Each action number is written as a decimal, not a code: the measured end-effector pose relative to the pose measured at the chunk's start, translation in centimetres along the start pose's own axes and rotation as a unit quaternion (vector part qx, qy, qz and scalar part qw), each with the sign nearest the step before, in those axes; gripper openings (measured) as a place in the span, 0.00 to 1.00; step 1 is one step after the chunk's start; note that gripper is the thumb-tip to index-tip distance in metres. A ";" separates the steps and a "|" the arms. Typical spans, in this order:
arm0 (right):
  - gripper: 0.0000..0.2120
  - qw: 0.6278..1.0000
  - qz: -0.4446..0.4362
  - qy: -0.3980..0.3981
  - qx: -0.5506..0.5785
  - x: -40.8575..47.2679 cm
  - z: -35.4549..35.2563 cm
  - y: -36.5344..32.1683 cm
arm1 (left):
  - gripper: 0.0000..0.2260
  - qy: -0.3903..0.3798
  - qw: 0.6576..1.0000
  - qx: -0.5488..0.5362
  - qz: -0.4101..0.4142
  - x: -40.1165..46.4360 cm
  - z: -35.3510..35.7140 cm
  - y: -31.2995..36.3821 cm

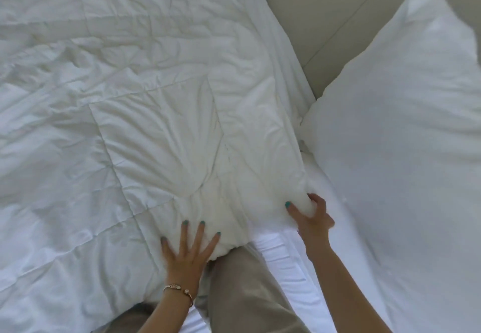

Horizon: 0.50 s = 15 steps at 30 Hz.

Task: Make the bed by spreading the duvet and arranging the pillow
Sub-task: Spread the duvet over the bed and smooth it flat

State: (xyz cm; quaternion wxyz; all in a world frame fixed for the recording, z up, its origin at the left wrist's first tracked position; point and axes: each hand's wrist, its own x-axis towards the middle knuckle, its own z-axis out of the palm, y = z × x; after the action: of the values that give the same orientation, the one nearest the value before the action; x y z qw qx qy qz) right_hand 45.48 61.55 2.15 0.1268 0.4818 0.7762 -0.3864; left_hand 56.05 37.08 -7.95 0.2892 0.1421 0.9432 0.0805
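The left two thirds of the frame, from the upper left down to the lower edge, are covered by one white quilted duvet (130,98), which is spread over most of the bed but is crumpled throughout, with creases running across its stitched panels. At lower centre the left hand (186,252) is laid flat on the duvet's near edge, its fingers straight and fanned apart, pressing the fabric down; a bracelet (179,291) is worn at its wrist. Just right of it, a knee in beige trousers (242,286) is planted on the bare sheet (286,262), which is exposed in a strip at lower centre. Further right, the right hand (311,215) is clamped on the duvet's corner, with thumb and fingers curled round a bunched fold. The right third of the frame is filled by one white pillow (390,137), blurred, leaning near the beige headboard (325,7) seen at upper centre; whether it is lying in its final place cannot be told.

The task is judged to be roughly midway: the duvet is laid out, yet its corner is still to be pulled square and the surface smoothed, and the pillow is still to be arranged.

Counted: one duvet, one pillow, two hands, one bracelet.
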 end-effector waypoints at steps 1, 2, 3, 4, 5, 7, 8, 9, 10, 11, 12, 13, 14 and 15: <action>0.30 0.994 0.045 -0.021 0.097 -0.2 0.1 -0.5 | 0.36 0.001 1.000 0.012 -0.019 0.3 1.3 -1.0; 0.32 0.980 0.082 -0.036 0.175 -0.3 0.4 -1.2 | 0.39 -0.004 0.999 0.012 -0.030 0.8 1.7 -1.9; 0.33 0.973 0.092 -0.039 0.210 -0.4 0.9 -1.9 | 0.45 -0.012 0.999 0.004 -0.032 1.3 1.2 -2.6; 0.32 0.980 0.053 -0.018 0.190 -0.5 1.2 -2.9 | 0.52 -0.018 0.999 -0.016 -0.034 1.9 0.3 -3.1; 0.29 0.992 -0.040 0.021 0.118 -0.7 1.0 -4.3 | 0.58 -0.012 0.998 -0.050 -0.045 2.3 -0.5 -3.4; 0.23 0.956 -0.253 0.138 -0.062 -1.0 -1.7 -7.3 | 0.58 -0.017 0.988 -0.152 0.006 1.5 -3.0 -3.2; 0.21 0.922 -0.322 0.184 -0.111 -1.2 -3.9 -8.7 | 0.56 -0.041 0.977 -0.203 0.040 0.7 -4.6 -2.8; 0.20 0.901 -0.350 0.212 -0.142 -1.2 -6.2 -9.8 | 0.55 -0.044 0.969 -0.228 0.080 -0.3 -6.1 -2.1; 0.21 0.890 -0.348 0.230 -0.187 -0.7 -8.1 -10.0 | 0.54 -0.045 0.965 -0.230 0.116 -1.3 -7.1 -1.5; 0.21 0.885 -0.319 0.234 -0.247 -0.1 -9.3 -9.4 | 0.52 -0.042 0.965 -0.221 0.136 -2.0 -7.3 -1.1; 0.22 0.877 -0.287 0.228 -0.310 0.4 -9.4 -8.3 | 0.51 -0.039 0.967 -0.209 0.137 -2.2 -7.0 -0.7; 0.24 0.863 -0.267 0.213 -0.371 0.9 -8.7 -6.8 | 0.50 -0.052 0.969 -0.204 0.129 -2.0 -6.0 -0.5; 0.27 0.848 -0.246 0.204 -0.423 1.4 -7.7 -5.3 | 0.48 -0.091 0.967 -0.210 0.112 -1.6 -4.6 -0.5; 0.31 0.830 -0.228 0.201 -0.468 1.8 -6.5 -4.0 | 0.45 -0.141 0.962 -0.216 0.091 -1.2 -3.2 -0.7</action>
State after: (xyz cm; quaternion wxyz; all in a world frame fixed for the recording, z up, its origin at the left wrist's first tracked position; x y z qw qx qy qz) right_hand 42.29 66.47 7.42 0.0863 0.2409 0.9603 0.1108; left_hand 55.05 35.82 -4.88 0.4347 0.1715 0.8359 0.2879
